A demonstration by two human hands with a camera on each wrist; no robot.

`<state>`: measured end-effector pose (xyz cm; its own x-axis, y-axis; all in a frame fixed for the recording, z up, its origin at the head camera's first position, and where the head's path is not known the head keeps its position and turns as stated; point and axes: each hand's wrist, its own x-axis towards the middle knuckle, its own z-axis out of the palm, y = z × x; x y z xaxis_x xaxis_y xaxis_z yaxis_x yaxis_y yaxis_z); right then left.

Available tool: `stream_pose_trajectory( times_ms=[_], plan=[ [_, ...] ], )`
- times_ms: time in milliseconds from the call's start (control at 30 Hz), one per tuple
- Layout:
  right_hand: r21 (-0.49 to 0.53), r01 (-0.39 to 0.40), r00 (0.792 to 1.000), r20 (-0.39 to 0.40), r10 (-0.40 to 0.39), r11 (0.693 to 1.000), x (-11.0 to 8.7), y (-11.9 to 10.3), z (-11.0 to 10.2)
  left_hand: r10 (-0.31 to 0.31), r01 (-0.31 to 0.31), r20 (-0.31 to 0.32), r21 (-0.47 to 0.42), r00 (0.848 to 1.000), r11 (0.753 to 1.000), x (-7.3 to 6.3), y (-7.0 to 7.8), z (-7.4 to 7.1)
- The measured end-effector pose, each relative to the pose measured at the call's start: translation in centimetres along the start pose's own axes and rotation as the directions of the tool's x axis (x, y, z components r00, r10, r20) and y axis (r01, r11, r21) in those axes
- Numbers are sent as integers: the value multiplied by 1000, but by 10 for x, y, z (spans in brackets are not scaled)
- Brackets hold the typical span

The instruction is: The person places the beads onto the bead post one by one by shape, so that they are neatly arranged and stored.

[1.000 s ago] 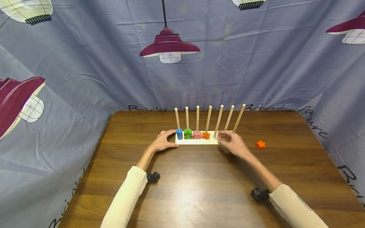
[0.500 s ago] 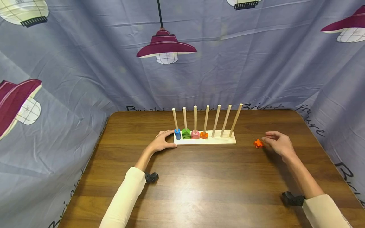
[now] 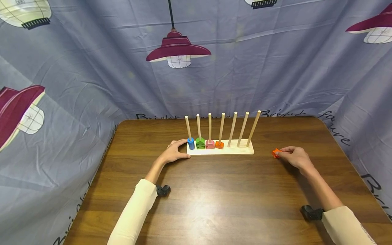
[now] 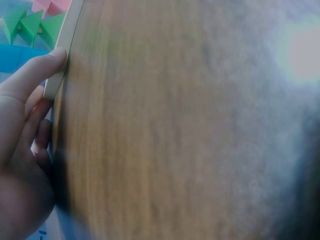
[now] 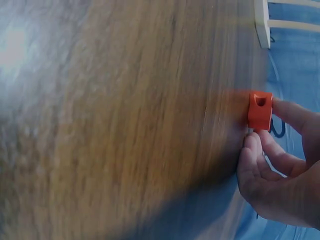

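Observation:
At the left end of a pale wooden peg board (image 3: 220, 152), my left hand (image 3: 174, 153) holds the base, with the thumb on its front edge, as the left wrist view also shows. Several upright pegs stand on the board. From the left, the first carry a blue cylinder (image 3: 191, 144), green blocks (image 3: 200, 144), a pink block (image 3: 210, 145) and an orange block (image 3: 219, 145). The three pegs at the right are bare. Off to the right, my right hand (image 3: 295, 157) pinches an orange star-shaped block (image 5: 260, 111) low at the wooden table top.
The brown wooden table (image 3: 196, 190) reaches back to a grey-blue cloth (image 3: 245, 68) printed with lamps and lettering. The pegs rise tall between the hands. A black wrist camera (image 3: 311, 213) sits on the right forearm, and another camera (image 3: 163, 191) on the left.
My right hand has left the right end of the peg board, moved right past the star block, then come back left and taken hold of it. The left hand has stayed on the board.

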<state>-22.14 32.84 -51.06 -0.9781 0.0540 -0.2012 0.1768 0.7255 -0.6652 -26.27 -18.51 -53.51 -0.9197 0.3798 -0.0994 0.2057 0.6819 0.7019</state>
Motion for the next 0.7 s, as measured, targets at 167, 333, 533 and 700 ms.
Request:
stream_pose_trajectory(
  times_ms=[167, 333, 533, 700],
  plan=[
    [-9, 8, 1000, 5, -8, 1000, -1, -8, 1, -2, 2, -1, -10, 1000, 1000, -1, 3, -2],
    [-33, -17, 1000, -6, 17, 999, -1, -11, 1, -2, 2, -1, -4, 1000, 1000, -2, 4, -2],
    [-44, -10, 1000, -8, 10, 999, -1, -13, 4, -4, 3, -3, -10, 1000, 1000, -2, 5, -2],
    [-33, 24, 1000, -17, -25, 999, 1, -13, 5, -1, 1, 1, -4, 1000, 1000, -2, 4, -1]
  ],
)
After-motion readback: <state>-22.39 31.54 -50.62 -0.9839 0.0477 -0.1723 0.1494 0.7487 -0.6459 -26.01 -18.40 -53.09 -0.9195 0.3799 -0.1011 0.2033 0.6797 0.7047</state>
